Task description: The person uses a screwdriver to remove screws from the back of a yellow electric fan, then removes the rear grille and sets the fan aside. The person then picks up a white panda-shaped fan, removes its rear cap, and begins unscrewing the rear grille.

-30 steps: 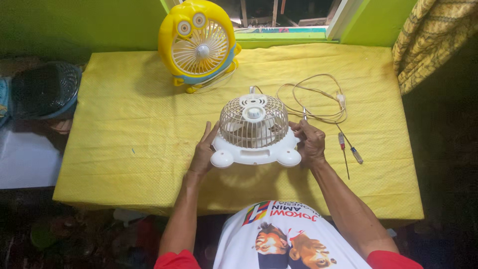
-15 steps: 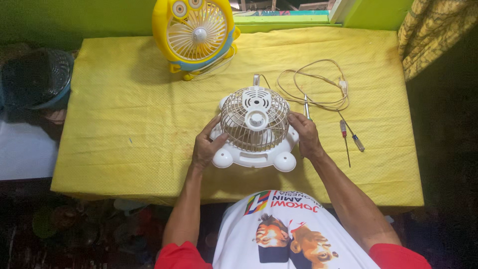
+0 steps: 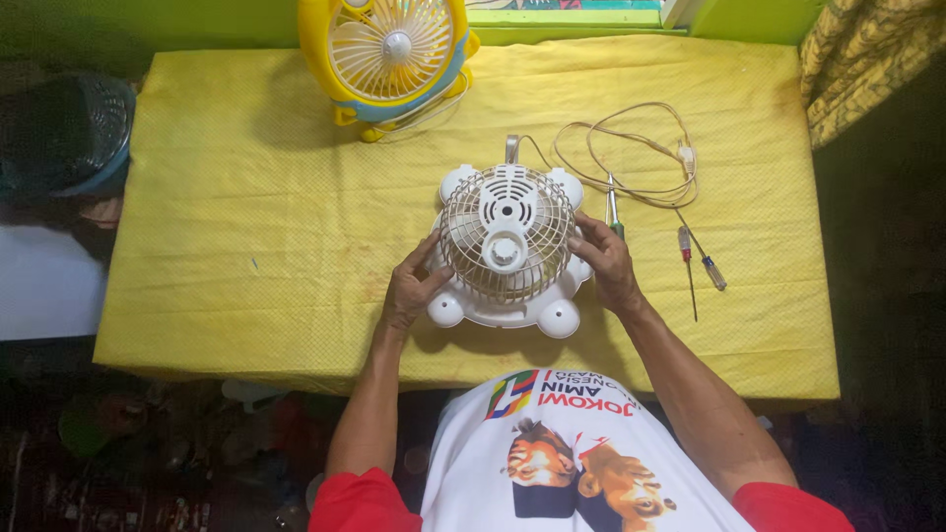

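Our left hand (image 3: 412, 288) and right hand (image 3: 603, 260) are closed on opposite sides of the white table fan (image 3: 506, 246), fingers curled against its wire grille, and the fan lies face up on the yellow cloth (image 3: 256, 217). We do best to press evenly from both sides so the grille does not bend. Right of the fan lie its coiled cord (image 3: 631, 163) and two screwdrivers (image 3: 698, 261), and beyond it stands a yellow fan (image 3: 386, 54).

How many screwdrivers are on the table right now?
3. One with a green handle lies just beyond the right hand, beside the white fan. A red-handled one and a clear-handled one lie together farther right. None other shows; one could be hidden under the fan.
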